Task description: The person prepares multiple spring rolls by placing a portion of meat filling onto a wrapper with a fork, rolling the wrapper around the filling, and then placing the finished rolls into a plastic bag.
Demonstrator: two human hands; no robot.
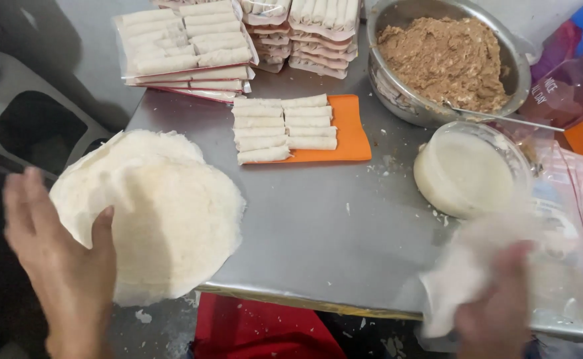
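The left hand (62, 266) lies nearest the camera, fingers spread flat and unclenched, thumb resting on the near-left edge of the stack of thin, round, off-white pastry wrappers (155, 213). The right hand (497, 306) is motion-blurred; it appears closed on a single translucent white wrapper sheet (467, 266), though the exact pinch cannot be resolved.

The wrapper stack sits at the near-left corner of the steel table (331, 226) and overhangs both the left and near edges. Beyond the stack lies an orange rectangular board (351, 126) carrying ten pale rolled pastries (285, 129). Farther beyond the stack stand clear flat packs of finished rolls (191, 46). Right of the stack, across bare steel, sits a round clear tub of white paste (464, 173), with a steel bowl of brown minced filling (447, 60) behind it.

Hazards: the overhanging stack could slide off the corner if pressed or dragged outward. The held sheet looks fragile and could tear if pulled quickly.

Open room: the bare steel between the stack and the tub offers the widest working area.
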